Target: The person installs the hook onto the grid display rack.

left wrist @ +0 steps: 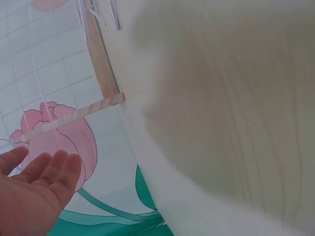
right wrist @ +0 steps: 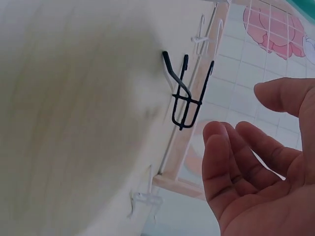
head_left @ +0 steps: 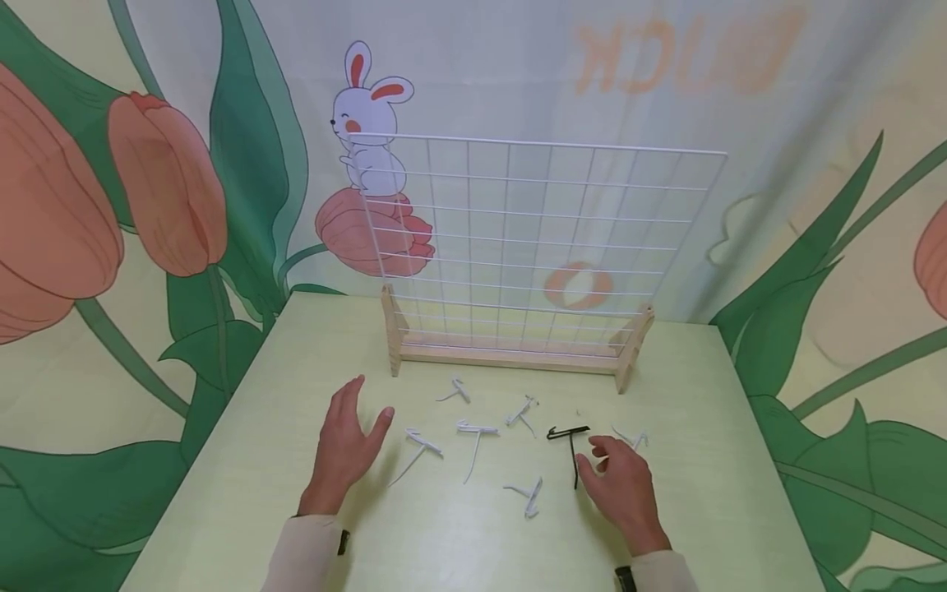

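Observation:
My left hand (head_left: 346, 440) hovers over the left part of the table, thumb spread from the fingers, holding nothing. A white wire hook (head_left: 423, 445) lies just to its right. On the other side, my right hand (head_left: 621, 483) is beside a black wire hook (head_left: 568, 432), its fingers loosely bent and a gap showing between thumb and fingertips. In the right wrist view the black hook (right wrist: 188, 100) lies apart from the fingers, its long prong sticking up. A white hook (head_left: 638, 441) lies behind the right hand, partly covered by it.
A white wire grid (head_left: 547, 145) stands upright in a wooden base (head_left: 503, 359) at the back of the table (head_left: 296, 345). Several more white hooks, one nearest the front (head_left: 533, 497), are scattered between the hands. A printed curtain (head_left: 473, 49) hangs behind the table.

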`<state>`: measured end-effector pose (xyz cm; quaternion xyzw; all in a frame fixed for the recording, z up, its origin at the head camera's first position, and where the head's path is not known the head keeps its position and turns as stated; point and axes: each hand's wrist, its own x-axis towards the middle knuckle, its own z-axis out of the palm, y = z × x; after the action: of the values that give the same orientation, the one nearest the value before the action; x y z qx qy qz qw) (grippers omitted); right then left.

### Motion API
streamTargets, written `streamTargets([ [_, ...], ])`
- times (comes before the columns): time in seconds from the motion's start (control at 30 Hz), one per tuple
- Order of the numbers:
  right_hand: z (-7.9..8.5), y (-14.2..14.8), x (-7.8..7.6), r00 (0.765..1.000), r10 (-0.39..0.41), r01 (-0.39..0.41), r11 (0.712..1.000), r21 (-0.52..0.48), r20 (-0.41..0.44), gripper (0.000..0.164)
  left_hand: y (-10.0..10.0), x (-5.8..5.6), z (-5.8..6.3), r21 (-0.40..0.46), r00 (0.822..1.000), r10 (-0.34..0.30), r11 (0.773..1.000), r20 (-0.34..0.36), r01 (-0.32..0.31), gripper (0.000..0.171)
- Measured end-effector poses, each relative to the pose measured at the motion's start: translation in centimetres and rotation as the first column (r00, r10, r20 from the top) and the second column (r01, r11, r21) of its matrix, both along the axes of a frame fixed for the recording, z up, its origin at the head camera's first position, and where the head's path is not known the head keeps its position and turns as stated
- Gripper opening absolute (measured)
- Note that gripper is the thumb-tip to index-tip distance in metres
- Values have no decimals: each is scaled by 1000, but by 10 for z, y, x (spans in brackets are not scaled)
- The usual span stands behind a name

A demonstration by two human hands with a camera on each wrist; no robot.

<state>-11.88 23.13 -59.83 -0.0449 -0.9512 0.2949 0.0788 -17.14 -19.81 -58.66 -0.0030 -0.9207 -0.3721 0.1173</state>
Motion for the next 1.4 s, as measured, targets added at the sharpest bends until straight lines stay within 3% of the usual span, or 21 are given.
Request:
streamTargets([
  [0.3,-9,-7,-7,998,-43,44,999,-12,45,34,1,-21,-12,141,1000,11,990,-17,-9,66],
  [0.6,-17,-13,-13,994,-101,103,994,-39,38,30,4,-57,-27,264,997,8,964,-80,13,50],
  [0.8,-23,-16,-17,992,-129,129,991,-25,12,28,3,-75,-36,327,993,57,945,-100,-22,45],
  [0.97,-26,-17,-20,988,-149,149,989,-12,27,28,3,-87,-35,405,992,103,912,-67,-67,44],
  [1.2,-25,-17,-20,984,-154,157,987,-24,85,28,2,-112,-34,440,992,130,890,3,-118,48],
  [1.4,-29,-17,-23,986,-143,147,988,-37,86,26,5,-128,-28,470,995,101,878,12,-95,48],
])
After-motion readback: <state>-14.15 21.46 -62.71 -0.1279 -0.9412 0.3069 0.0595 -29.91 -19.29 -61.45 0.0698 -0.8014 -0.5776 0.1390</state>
